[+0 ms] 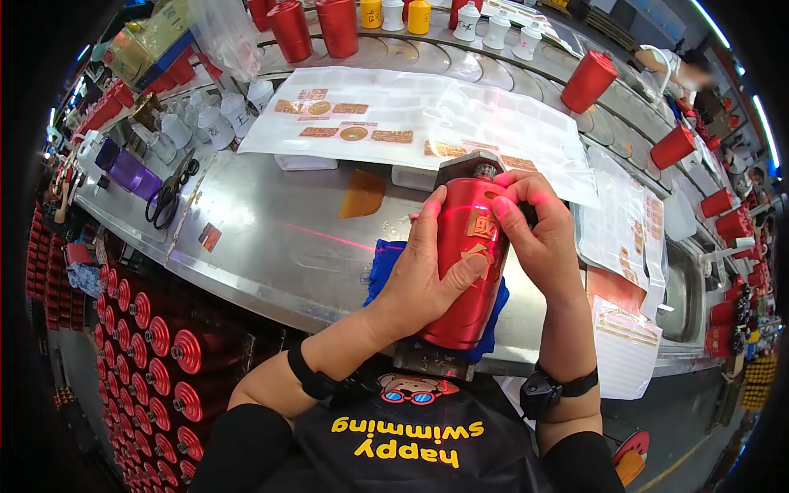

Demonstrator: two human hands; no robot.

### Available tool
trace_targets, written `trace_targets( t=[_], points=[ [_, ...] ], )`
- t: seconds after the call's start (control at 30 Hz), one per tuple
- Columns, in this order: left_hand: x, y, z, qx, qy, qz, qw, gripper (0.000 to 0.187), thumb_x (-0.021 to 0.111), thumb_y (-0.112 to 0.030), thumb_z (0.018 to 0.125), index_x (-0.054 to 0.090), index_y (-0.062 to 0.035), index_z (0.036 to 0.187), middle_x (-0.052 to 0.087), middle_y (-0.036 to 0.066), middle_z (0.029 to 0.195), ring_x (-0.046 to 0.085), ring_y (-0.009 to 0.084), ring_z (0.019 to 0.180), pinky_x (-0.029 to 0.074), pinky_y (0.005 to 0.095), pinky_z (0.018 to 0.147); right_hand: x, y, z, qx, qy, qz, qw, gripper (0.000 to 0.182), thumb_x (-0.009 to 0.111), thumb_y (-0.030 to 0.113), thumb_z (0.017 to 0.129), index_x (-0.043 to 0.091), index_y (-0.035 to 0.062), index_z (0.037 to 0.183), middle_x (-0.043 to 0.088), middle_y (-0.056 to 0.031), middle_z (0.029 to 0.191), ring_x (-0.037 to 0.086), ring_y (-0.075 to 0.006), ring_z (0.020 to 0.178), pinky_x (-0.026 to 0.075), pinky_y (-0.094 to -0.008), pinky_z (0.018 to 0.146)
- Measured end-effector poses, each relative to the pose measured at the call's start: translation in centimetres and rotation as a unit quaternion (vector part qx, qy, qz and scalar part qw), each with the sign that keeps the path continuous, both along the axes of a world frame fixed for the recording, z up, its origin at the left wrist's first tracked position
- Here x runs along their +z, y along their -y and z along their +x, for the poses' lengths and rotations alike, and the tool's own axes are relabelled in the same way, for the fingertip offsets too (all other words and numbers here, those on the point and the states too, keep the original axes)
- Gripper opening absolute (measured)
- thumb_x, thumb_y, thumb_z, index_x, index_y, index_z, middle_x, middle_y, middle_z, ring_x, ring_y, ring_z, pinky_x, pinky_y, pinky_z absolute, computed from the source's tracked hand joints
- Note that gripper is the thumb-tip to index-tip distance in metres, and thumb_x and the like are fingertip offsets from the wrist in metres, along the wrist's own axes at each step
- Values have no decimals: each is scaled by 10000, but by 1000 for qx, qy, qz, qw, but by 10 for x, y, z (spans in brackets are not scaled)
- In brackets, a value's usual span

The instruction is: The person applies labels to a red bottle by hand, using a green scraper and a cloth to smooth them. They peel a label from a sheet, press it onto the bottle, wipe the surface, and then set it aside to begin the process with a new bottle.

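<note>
A red bottle (462, 215) with gold characters (482, 225) on its front leans away from me, its neck at the far end, over a blue cloth (385, 264). My left hand (425, 275) is wrapped around its left side, the thumb lying across the front below the upper character. At the bottle's right shoulder, my right hand (538, 226) has thumb and forefinger bent close together by a small gold mark; whether something thin is between them I cannot make out. Behind the neck is a dark angular holder (465, 167), partly hidden by the bottle.
Decal sheets (394, 94) with gold-brown labels cover the bench's far side, more (604, 226) at right. Scissors (171, 193), a purple-bodied bottle (127, 171) and white bottles stand left. A conveyor (460, 62) carries red bottles; stacked red bottles (156, 337) fill the lower left.
</note>
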State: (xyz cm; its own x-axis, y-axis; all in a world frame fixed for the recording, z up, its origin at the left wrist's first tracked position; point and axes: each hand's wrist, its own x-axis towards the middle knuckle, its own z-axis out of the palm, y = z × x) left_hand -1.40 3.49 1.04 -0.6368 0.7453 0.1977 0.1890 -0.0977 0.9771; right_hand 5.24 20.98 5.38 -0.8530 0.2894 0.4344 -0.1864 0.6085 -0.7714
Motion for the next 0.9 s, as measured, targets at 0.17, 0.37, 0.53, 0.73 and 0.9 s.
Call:
trace_targets(
  t=[0.17, 0.37, 0.53, 0.73, 0.9],
  points=[
    [1, 0, 0, -3, -1, -1, 1000, 977, 644, -474, 923, 88, 70, 1514, 341, 308, 1456, 385, 379, 1366, 309, 424, 1133, 0, 0, 0, 1, 6, -8, 1000, 127, 642, 102, 949, 578, -1, 907, 610, -93, 1114, 543, -109, 935, 459, -249, 822],
    [2, 1, 1, -4, 4, -8, 1000, 980, 655, -460, 919, 88, 74, 1513, 339, 307, 1459, 376, 379, 1373, 296, 423, 1142, 0, 0, 0, -1, -1, 3, 1000, 129, 642, 102, 946, 576, 1, 901, 609, -103, 1105, 546, -123, 957, 454, -258, 845],
    [2, 1, 1, -4, 3, -7, 1000, 979, 660, -455, 917, 89, 72, 1514, 344, 306, 1458, 379, 381, 1371, 301, 421, 1139, 0, 3, -2, -20, -17, -13, 1000, 139, 680, 119, 889, 598, 6, 882, 657, -148, 1027, 598, -270, 938, 476, -349, 849],
    [2, 0, 2, -6, 15, 8, 1000, 973, 662, -443, 919, 88, 67, 1516, 348, 299, 1458, 385, 375, 1366, 303, 418, 1138, -3, 3, -3, -20, -26, -14, 999, 139, 677, 120, 887, 595, 9, 876, 656, -149, 1021, 595, -270, 937, 476, -352, 845],
    [1, 0, 1, -5, 9, 1, 1000, 970, 656, -449, 924, 87, 69, 1516, 348, 294, 1460, 389, 369, 1362, 307, 414, 1136, -1, 4, -3, -23, -15, -19, 999, 136, 678, 114, 882, 591, 11, 874, 655, -145, 1018, 594, -271, 933, 476, -353, 845]
  ],
)
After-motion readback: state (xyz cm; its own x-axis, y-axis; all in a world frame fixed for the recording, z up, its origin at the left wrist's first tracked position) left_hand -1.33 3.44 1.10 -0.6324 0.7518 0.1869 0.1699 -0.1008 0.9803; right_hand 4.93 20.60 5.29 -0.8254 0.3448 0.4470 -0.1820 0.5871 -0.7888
